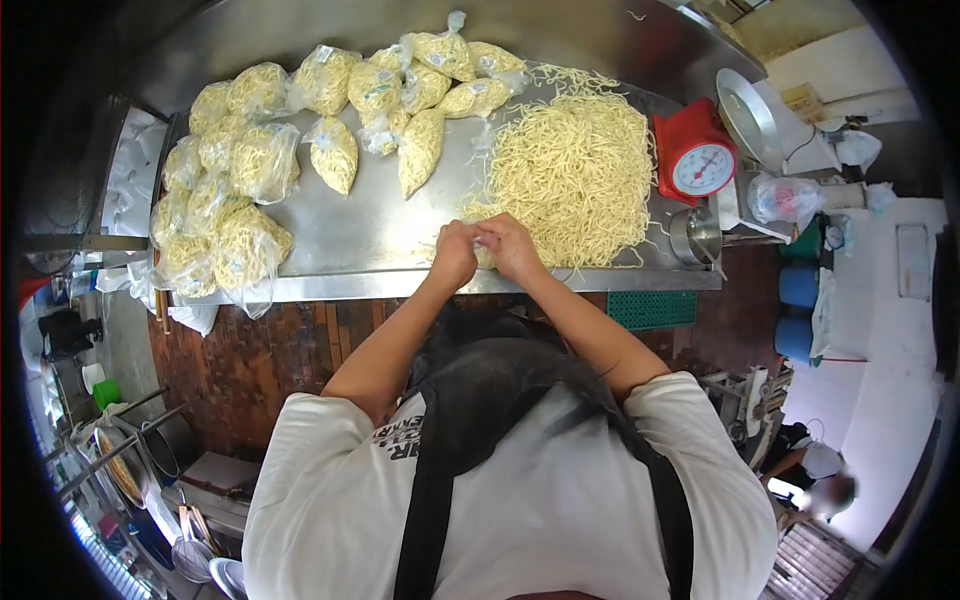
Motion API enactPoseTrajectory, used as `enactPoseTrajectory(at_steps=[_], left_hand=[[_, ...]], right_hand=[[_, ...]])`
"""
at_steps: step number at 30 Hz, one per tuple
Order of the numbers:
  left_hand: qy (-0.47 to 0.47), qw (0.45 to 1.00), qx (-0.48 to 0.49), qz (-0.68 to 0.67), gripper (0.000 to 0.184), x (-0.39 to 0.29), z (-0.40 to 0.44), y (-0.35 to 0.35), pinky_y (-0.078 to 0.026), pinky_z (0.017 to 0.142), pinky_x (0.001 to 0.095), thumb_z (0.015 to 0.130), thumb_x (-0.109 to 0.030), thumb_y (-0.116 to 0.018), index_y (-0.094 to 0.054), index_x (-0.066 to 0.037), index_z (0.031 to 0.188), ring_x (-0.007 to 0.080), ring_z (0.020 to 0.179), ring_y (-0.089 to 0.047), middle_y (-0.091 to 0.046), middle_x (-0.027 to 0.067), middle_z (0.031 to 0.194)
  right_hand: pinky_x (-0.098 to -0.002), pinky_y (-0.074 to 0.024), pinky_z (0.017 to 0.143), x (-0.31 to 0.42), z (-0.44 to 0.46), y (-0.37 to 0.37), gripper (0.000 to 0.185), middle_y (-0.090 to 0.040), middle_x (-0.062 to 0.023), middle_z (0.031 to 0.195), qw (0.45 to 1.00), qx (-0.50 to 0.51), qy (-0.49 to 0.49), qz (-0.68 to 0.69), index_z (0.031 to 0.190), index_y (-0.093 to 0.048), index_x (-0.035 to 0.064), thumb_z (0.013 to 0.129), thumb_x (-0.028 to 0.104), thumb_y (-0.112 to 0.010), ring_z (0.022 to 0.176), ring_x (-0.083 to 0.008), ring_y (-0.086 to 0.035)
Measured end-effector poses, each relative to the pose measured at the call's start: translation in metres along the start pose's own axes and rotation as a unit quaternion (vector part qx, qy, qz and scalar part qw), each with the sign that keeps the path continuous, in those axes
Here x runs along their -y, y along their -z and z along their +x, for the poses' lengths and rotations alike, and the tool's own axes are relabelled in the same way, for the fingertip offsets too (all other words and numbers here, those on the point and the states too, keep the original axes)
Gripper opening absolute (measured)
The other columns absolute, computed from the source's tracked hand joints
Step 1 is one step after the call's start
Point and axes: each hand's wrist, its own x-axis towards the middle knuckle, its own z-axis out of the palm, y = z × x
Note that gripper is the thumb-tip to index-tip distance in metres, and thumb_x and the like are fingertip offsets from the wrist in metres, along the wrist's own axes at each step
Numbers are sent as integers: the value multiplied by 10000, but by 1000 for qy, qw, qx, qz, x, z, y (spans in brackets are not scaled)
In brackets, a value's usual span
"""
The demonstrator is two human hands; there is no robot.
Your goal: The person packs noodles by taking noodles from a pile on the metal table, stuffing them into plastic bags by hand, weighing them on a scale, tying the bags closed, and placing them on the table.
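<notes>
My left hand [456,254] and my right hand [513,248] meet near the front edge of the steel table, fingers closed. Between them they pinch the whitish top of a clear plastic bag [487,239]. Their fingers mostly hide the bag; some noodles show just below it. A large heap of loose yellow noodles [580,170] lies beside and beyond my right hand. Filled bags of noodles [333,155] stand in front of my left hand and farther left, several of them piled up.
A red dial scale [700,168] with a metal pan [748,118] stands right of the heap. A round metal container [695,236] sits at the table's right front corner. Below is a green mat [651,309]. Another person [822,462] is at lower right.
</notes>
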Motion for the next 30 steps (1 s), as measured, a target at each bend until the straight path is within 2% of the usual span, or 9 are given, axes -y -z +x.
enactPoseTrajectory(at_steps=[5, 8, 11, 17, 20, 22, 24, 27, 30], left_hand=[[-22, 998, -54, -35, 276, -7, -10, 0, -438, 868, 453, 775, 80, -547, -629, -5, 1025, 391, 956, -548, -594, 204, 974], [26, 991, -104, -84, 316, -17, -16, -4, -462, 834, 424, 773, 105, -524, -561, -1, 1068, 363, 915, -571, -590, 194, 967], [47, 983, -140, -106, 364, -18, -12, -7, -483, 800, 392, 777, 116, -502, -497, -10, 1118, 330, 895, -589, -586, 184, 973], [3, 987, -81, -138, 369, -18, -9, -11, -498, 794, 373, 811, 80, -526, -471, -27, 1159, 300, 881, -630, -621, 153, 936], [34, 987, -46, -147, 369, -22, -7, -8, -503, 785, 364, 829, 50, -551, -463, -40, 1176, 291, 858, -646, -642, 134, 904], [60, 985, -33, -156, 355, -15, -6, -7, -507, 780, 349, 840, 8, -590, -479, -45, 1173, 264, 857, -654, -659, 125, 908], [74, 985, -37, -149, 345, -9, -2, -8, -507, 780, 366, 833, -7, -615, -491, -35, 1154, 296, 852, -662, -666, 142, 897], [101, 977, -29, -184, 263, -3, -5, -10, -507, 778, 368, 830, -76, -658, -598, -35, 1084, 291, 845, -661, -671, 147, 895], [101, 977, -6, -189, 198, -4, -2, -11, -500, 801, 361, 825, -100, -673, -673, -37, 1012, 278, 874, -650, -673, 153, 915]], right_hand=[[-373, -529, 797, 24, 0, 10, 246, -642, -145, 923, 975, -8, 139, -170, 1037, -648, -11, 793, -44, -638, 940, -310, -632], [-396, -502, 808, 22, 0, 12, 344, -643, -171, 931, 980, 20, 118, -159, 1103, -606, -14, 762, -26, -645, 938, -344, -613], [-370, -489, 801, 43, 2, 14, 435, -644, -138, 940, 993, 59, -102, -32, 1182, -558, 5, 755, -30, -630, 909, -276, -609], [-302, -471, 786, -3, 21, 40, 565, -613, -61, 1035, 883, 281, -288, 241, 1268, -496, 63, 729, -82, -581, 941, -154, -577], [-321, -475, 780, 8, 12, 48, 543, -604, -107, 1052, 904, 301, -231, 199, 1268, -473, 39, 748, -59, -594, 896, -208, -588], [-345, -472, 763, 7, -9, 33, 536, -582, -132, 1029, 983, 167, -50, 54, 1273, -458, 37, 765, -26, -617, 864, -250, -577], [-390, -466, 752, 7, -18, 30, 473, -531, -170, 963, 982, 8, 149, -112, 1226, -500, 47, 786, 41, -673, 857, -327, -557], [-404, -462, 746, 12, -26, 46, 407, -506, -154, 908, 976, 65, 144, -151, 1155, -562, 52, 772, 56, -699, 860, -328, -552], [-430, -431, 693, 25, -26, 52, 342, -502, -115, 887, 957, 27, 200, -209, 1083, -622, 80, 750, 90, -699, 827, -308, -543]])
